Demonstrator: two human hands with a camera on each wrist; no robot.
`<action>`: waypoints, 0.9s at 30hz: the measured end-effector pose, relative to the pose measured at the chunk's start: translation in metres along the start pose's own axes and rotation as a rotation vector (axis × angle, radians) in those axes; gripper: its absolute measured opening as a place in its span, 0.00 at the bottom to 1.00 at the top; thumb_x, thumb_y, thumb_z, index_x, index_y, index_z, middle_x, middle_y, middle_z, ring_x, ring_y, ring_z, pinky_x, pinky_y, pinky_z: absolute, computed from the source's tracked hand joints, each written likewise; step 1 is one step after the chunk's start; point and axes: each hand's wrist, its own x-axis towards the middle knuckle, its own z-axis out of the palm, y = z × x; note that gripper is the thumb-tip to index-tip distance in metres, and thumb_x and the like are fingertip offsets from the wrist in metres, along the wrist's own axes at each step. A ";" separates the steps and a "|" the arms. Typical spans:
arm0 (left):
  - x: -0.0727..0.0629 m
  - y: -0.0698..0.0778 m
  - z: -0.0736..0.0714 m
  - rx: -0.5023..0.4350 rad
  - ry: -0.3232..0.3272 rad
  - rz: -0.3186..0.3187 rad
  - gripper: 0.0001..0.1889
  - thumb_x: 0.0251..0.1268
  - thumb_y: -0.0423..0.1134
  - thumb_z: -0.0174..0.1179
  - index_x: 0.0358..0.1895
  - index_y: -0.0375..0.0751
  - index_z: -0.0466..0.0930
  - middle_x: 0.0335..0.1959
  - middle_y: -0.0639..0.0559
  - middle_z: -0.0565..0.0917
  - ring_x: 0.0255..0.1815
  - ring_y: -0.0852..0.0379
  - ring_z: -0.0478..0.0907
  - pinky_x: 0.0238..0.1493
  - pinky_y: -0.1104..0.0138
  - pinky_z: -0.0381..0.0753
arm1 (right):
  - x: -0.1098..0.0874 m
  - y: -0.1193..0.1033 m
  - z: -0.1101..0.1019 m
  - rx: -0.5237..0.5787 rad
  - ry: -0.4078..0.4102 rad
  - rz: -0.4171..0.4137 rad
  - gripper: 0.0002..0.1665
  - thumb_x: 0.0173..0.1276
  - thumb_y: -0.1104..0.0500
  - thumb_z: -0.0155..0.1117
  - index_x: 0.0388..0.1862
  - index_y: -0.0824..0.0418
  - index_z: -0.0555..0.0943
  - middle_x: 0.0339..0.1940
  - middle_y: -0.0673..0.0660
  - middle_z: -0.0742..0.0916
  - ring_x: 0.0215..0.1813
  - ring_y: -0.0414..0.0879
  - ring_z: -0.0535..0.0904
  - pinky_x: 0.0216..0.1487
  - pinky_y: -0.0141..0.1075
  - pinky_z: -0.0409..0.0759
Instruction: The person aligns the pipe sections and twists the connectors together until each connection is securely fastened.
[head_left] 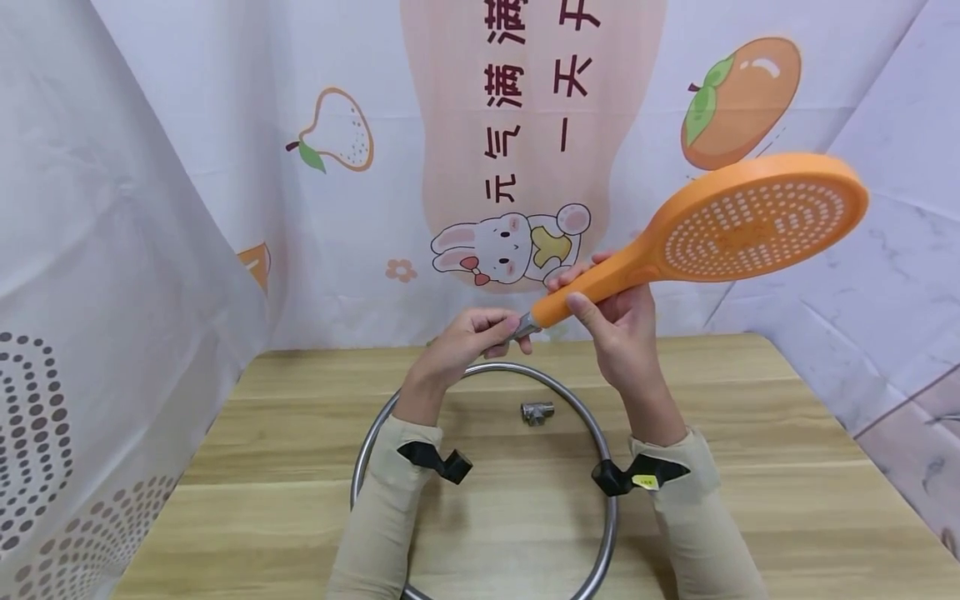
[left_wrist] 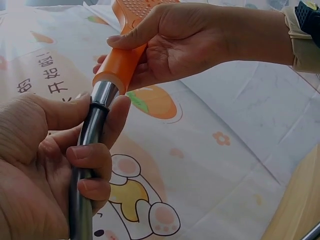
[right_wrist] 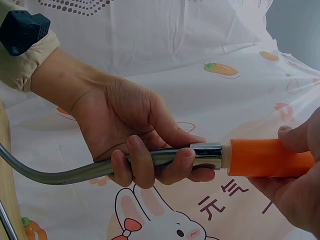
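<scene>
An orange shower head with a pale-dotted face is raised above the table, its face toward the camera. My right hand grips its handle between thumb and fingers. My left hand curls round the end of a grey metal shower hose. The hose's chrome nut meets the bottom of the handle; a narrow strip of pale thread shows between them in the right wrist view. From the left hand the hose bends away and loops over the table.
Inside the hose loop on the wooden table lies a small chrome tee fitting. A white curtain printed with fruit, a rabbit and lettering hangs behind the table and along its sides.
</scene>
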 end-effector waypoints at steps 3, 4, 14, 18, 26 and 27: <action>0.001 0.000 0.000 -0.019 0.004 0.020 0.19 0.78 0.39 0.56 0.56 0.23 0.75 0.31 0.56 0.87 0.23 0.60 0.62 0.29 0.71 0.62 | 0.001 0.000 0.000 0.003 0.005 -0.009 0.27 0.70 0.77 0.59 0.63 0.59 0.66 0.47 0.59 0.84 0.52 0.50 0.86 0.63 0.43 0.82; 0.001 0.000 0.000 -0.022 0.004 0.025 0.17 0.78 0.37 0.56 0.57 0.24 0.74 0.31 0.56 0.87 0.23 0.60 0.62 0.29 0.71 0.62 | 0.001 0.000 0.000 0.007 0.007 -0.011 0.27 0.70 0.77 0.59 0.63 0.59 0.66 0.47 0.59 0.84 0.52 0.50 0.86 0.63 0.43 0.82; 0.004 -0.003 0.000 -0.053 0.011 0.045 0.09 0.81 0.40 0.51 0.49 0.41 0.78 0.32 0.51 0.86 0.25 0.58 0.68 0.28 0.71 0.61 | 0.001 0.001 0.000 0.009 0.014 -0.007 0.26 0.70 0.77 0.58 0.63 0.60 0.66 0.47 0.59 0.84 0.52 0.50 0.86 0.62 0.43 0.82; 0.005 -0.004 -0.001 -0.058 0.013 0.042 0.11 0.83 0.40 0.47 0.47 0.40 0.78 0.32 0.51 0.86 0.27 0.60 0.69 0.27 0.72 0.63 | 0.001 0.001 0.000 0.007 0.010 -0.008 0.26 0.70 0.77 0.59 0.63 0.61 0.66 0.47 0.59 0.84 0.52 0.50 0.87 0.63 0.43 0.82; 0.001 -0.003 -0.002 -0.003 0.014 -0.022 0.28 0.76 0.52 0.55 0.53 0.22 0.80 0.30 0.55 0.85 0.23 0.56 0.60 0.31 0.69 0.61 | 0.000 0.001 -0.001 -0.012 -0.011 -0.010 0.26 0.71 0.75 0.60 0.63 0.60 0.66 0.48 0.59 0.85 0.53 0.50 0.86 0.63 0.43 0.82; 0.001 -0.003 -0.001 0.005 0.012 -0.027 0.29 0.75 0.53 0.56 0.52 0.22 0.80 0.29 0.55 0.85 0.23 0.56 0.60 0.32 0.69 0.61 | -0.001 0.001 -0.001 -0.014 -0.013 -0.011 0.26 0.71 0.75 0.60 0.63 0.60 0.66 0.48 0.59 0.85 0.52 0.50 0.86 0.63 0.43 0.82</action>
